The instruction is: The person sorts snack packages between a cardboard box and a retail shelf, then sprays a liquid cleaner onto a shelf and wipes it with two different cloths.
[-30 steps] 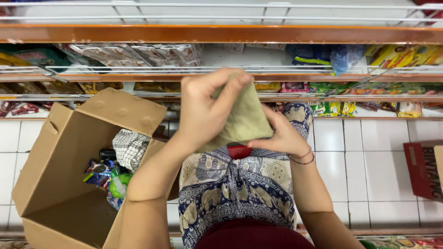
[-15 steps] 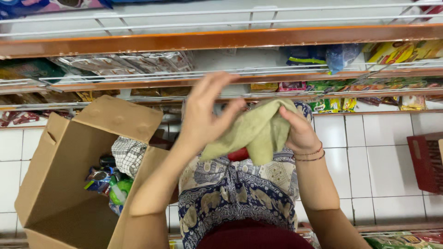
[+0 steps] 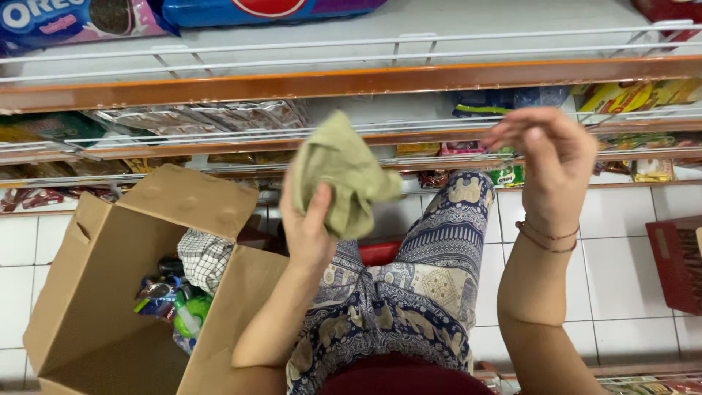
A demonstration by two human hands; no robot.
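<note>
Before the shelves | my left hand (image 3: 311, 227) grips a bunched green cloth (image 3: 340, 172) | my right hand (image 3: 548, 157) hangs empty, fingers loosely curled | step: likely wiping; next needs an open shelf spot.

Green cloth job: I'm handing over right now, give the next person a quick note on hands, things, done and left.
Left hand: grips the bunched green cloth, raised in front of the shelves.
Right hand: empty, fingers loosely curled, lifted apart from the cloth.
Open cardboard box at the left on the tiled floor, with a checked cloth and bottles inside.
Done: cloth is out and in hand.
Left: shelves show no wiping under way; cloth touches none.
</note>
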